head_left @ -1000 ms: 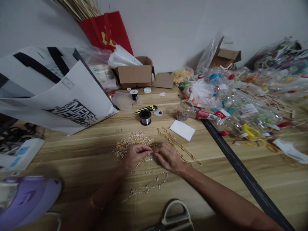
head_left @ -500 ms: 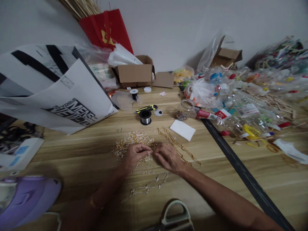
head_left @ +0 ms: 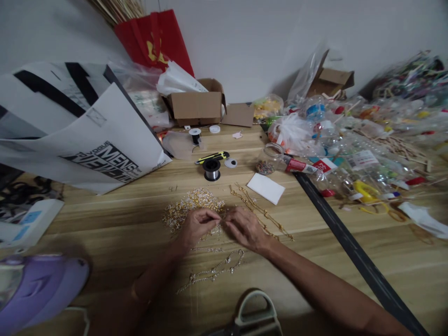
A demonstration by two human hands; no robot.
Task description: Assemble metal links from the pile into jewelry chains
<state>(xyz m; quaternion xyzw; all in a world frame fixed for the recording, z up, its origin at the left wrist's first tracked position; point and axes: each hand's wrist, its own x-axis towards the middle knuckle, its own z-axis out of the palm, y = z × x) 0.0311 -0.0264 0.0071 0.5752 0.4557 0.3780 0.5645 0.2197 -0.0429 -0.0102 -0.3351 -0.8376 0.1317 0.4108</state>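
My left hand [head_left: 198, 226] is pinched at the right edge of a pile of small gold and silver jewelry pieces [head_left: 191, 203]. Fingertip to fingertip with it, my right hand [head_left: 246, 227] is also closed in a pinch. Whatever sits between the fingers is too small to make out. Gold chains [head_left: 265, 214] lie just beyond my right hand. Nearer to me, a silver chain [head_left: 215, 270] rests in a loop on the wooden table [head_left: 147, 238], with a shorter silver strand [head_left: 206, 250] above it.
A wire spool [head_left: 212, 170], a yellow-black utility knife [head_left: 212, 158] and a white card [head_left: 265, 188] lie beyond the hands. Plastic bottles [head_left: 357, 158] crowd the right. A white bag [head_left: 105, 140] and a purple iron [head_left: 42, 289] stand left. A scissors handle [head_left: 257, 308] is nearest me.
Both hands stay almost in place, still pinched together; only the fingertips have shifted slightly. The chains and pile look the same.
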